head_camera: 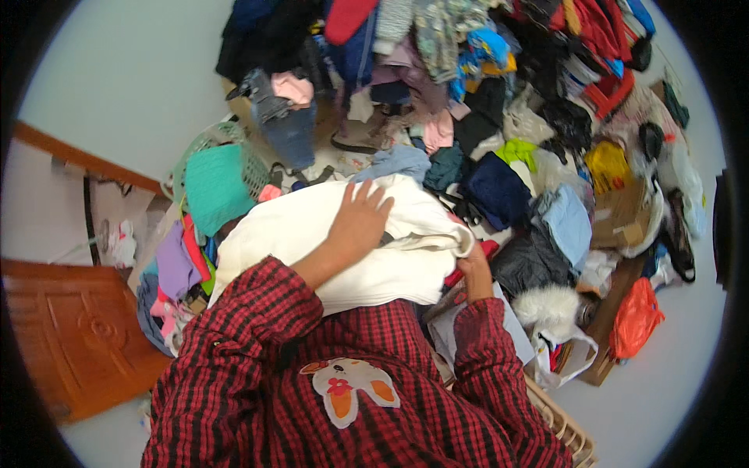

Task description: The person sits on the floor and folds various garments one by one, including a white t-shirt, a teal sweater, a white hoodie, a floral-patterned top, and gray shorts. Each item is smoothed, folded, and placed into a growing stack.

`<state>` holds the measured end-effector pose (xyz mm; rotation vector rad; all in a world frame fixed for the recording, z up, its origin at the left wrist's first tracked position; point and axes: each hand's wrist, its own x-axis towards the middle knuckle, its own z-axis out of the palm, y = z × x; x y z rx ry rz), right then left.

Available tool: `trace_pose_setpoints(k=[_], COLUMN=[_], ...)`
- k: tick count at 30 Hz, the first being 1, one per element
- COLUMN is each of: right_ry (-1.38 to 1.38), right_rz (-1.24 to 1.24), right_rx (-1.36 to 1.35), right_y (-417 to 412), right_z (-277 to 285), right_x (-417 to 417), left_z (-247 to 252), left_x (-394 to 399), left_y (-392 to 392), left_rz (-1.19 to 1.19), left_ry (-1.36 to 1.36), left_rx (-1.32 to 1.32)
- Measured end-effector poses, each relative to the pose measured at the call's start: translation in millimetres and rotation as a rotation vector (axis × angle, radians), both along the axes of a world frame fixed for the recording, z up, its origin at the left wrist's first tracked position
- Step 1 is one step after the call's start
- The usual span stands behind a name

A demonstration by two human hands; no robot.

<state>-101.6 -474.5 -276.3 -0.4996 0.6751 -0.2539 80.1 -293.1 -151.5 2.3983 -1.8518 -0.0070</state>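
A white cloth garment [281, 240] lies spread and partly folded across the lap area before me. My left hand [360, 216] rests flat on top of it, palm down with the fingers apart. At the garment's right end my right hand [474, 263] grips its bunched edge; most of those fingers are hidden by the fabric. Just beyond the cloth are a light blue garment [398, 164] and a folded navy cloth [497, 190].
A green plastic basket [254, 169] with a teal cloth [216, 187] stands at the left. Piled clothes [439, 41] fill the far side. At right are a cardboard box [617, 216], a red plastic bag [636, 319] and white fluffy material [547, 307]. A wooden door [82, 333] is at lower left.
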Motion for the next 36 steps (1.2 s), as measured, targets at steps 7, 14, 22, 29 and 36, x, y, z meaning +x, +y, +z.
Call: trace_pose_setpoints(k=[7, 14, 22, 29, 36], right_ry=[0.203, 0.420, 0.325, -0.296, -0.613], right_rz=[0.158, 0.394, 0.390, 0.946, 1.035], right_rx=[-1.083, -1.648, -1.880, -2.166, -1.785], right_y=[3.4, 79.4, 178.1, 326.2, 314.6], right_z=[189.0, 266.9, 287.8, 233.6, 217.6], right_x=[21.4, 66.9, 101.4, 114.9, 115.4], left_z=[13.1, 28.1, -20.8, -13.6, 2.9], left_x=[-53.1, -25.5, 34.6, 24.3, 26.8], left_y=[50.2, 148.3, 298.6, 277.4, 275.4], left_rz=[0.173, 0.409, 1.096, 0.800, 0.851], left_ry=[0.335, 0.709, 1.803, 2.346, 1.924], left_rx=[-0.303, -0.718, -0.667, -0.977, -0.887])
